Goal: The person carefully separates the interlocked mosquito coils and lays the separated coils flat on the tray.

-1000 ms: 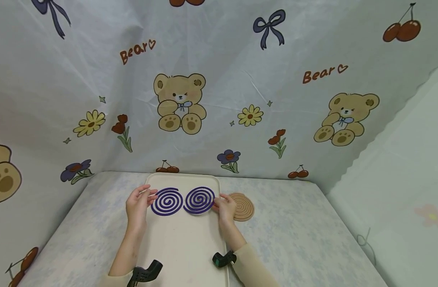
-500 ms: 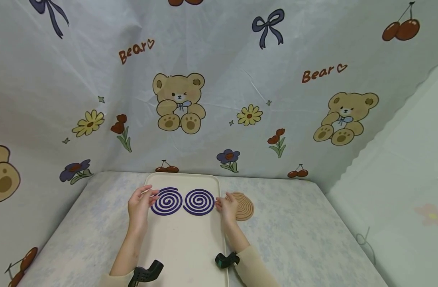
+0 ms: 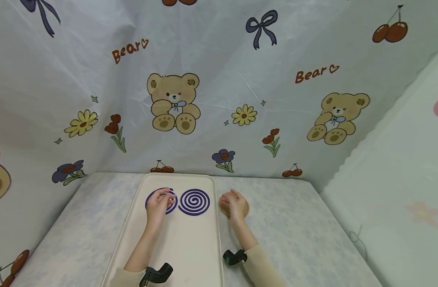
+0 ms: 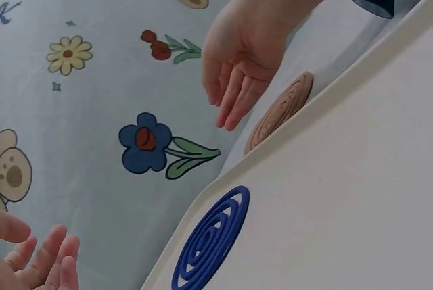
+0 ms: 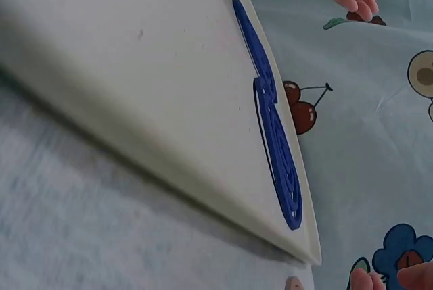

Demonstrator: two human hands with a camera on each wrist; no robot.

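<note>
Two blue mosquito coils lie side by side at the far end of a cream tray (image 3: 190, 249). My left hand (image 3: 156, 207) hovers over the left blue coil (image 3: 172, 209) with loosely bent fingers, hiding part of it. The right blue coil (image 3: 195, 202) is flat and fully visible. Beside the tray's right rim lies a tan mosquito coil (image 3: 245, 207) with tightly packed rings. Above this one is my right hand (image 3: 236, 207), its fingers pointing down and holding nothing in the left wrist view. Only fingertips (image 5: 365, 280) of that hand show in the right wrist view.
A pale mottled table surface (image 3: 287, 231) surrounds the tray. Behind it hangs a curtain (image 3: 211, 63) printed with bears, bows and flowers. A thin cord (image 3: 362, 243) hangs at the right side. Each wrist wears a black camera (image 3: 234, 257).
A second ago my right hand was at the tilted right blue coil, which now lies flat. That hand has moved right over the tan coil. My left hand has shifted right over the left blue coil.
</note>
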